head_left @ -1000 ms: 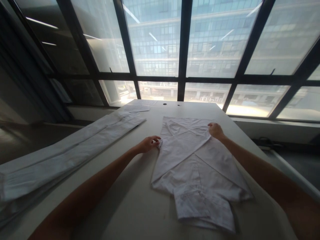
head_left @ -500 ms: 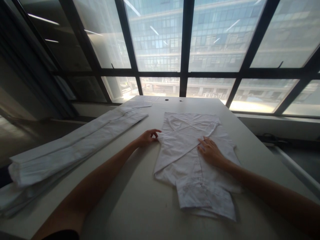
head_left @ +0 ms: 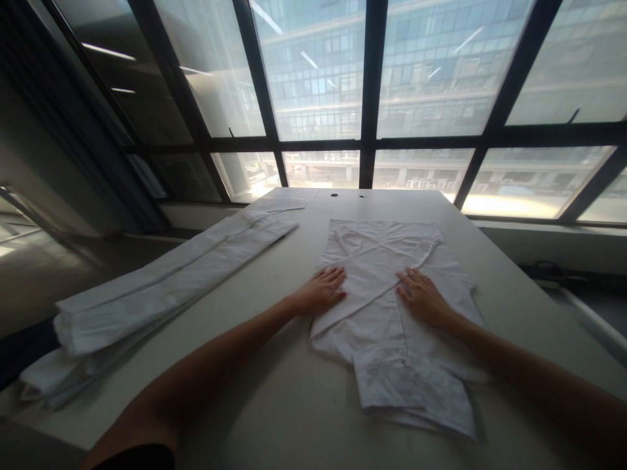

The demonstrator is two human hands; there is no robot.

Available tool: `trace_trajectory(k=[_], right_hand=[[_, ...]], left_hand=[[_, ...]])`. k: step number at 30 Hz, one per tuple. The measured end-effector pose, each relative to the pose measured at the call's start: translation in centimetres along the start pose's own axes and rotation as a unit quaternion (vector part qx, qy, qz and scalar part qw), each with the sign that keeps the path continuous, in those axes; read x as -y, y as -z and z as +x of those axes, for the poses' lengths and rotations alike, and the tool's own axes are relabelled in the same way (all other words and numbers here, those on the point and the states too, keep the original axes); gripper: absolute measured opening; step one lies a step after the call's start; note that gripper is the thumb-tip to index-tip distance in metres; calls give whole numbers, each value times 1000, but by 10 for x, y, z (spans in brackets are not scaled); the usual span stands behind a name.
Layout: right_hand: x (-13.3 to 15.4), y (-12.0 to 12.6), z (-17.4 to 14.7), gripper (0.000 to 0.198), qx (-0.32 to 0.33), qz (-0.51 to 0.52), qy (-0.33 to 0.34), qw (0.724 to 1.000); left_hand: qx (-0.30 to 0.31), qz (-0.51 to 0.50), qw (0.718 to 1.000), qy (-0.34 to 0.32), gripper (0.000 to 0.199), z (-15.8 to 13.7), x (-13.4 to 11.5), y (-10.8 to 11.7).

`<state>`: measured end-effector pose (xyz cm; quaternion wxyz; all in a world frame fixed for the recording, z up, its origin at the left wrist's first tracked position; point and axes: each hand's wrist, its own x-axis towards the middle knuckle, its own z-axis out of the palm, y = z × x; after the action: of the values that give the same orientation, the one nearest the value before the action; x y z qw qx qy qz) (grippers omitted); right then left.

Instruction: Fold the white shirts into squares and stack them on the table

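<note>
A white cloth garment (head_left: 377, 261) lies partly folded on the white table (head_left: 264, 405), with creases crossing its upper half and a sleeve-like part (head_left: 409, 391) turned toward me at the near end. My left hand (head_left: 322, 290) rests flat on the garment's left edge, fingers stretched out. On the right half, my right hand (head_left: 421, 297) lies palm down with its fingers spread over a slanting fold. Neither hand grips the fabric.
Along the table's left side lies a long stack of folded white cloth (head_left: 171, 287), its near end hanging over the edge. Two small dark holes (head_left: 334, 195) show at the table's far end. Beyond stand large windows with dark frames (head_left: 368, 98).
My left hand has moved from pinching at the garment's left edge to lying flat on it, nearer to me. My right hand stays in place on the cloth. The view has shifted slightly.
</note>
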<state>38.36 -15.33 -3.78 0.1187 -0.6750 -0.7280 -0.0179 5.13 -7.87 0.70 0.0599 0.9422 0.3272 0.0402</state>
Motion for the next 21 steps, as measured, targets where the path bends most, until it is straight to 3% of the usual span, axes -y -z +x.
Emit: trace_trajectory(k=[2, 5, 10, 15, 19, 21], right_hand=[[0, 0, 0, 58, 3, 3, 3, 1000], [-1, 0, 0, 58, 5, 9, 3, 1000], [1, 1, -1, 57, 7, 11, -3, 1000], [6, 3, -3, 61, 17, -11, -39, 999], [7, 10, 0, 62, 45, -14, -61, 997], [3, 15, 1, 60, 42, -6, -62, 997]], left_hand=[[31, 19, 999, 37, 68, -1, 4, -2], [19, 54, 996, 68, 65, -6, 5, 0], [10, 44, 997, -65, 57, -21, -31, -1], [8, -4, 995, -96, 55, -23, -52, 1], [-66, -20, 997, -43, 50, -5, -39, 5], [-67, -5, 998, 11, 55, 4, -30, 1]])
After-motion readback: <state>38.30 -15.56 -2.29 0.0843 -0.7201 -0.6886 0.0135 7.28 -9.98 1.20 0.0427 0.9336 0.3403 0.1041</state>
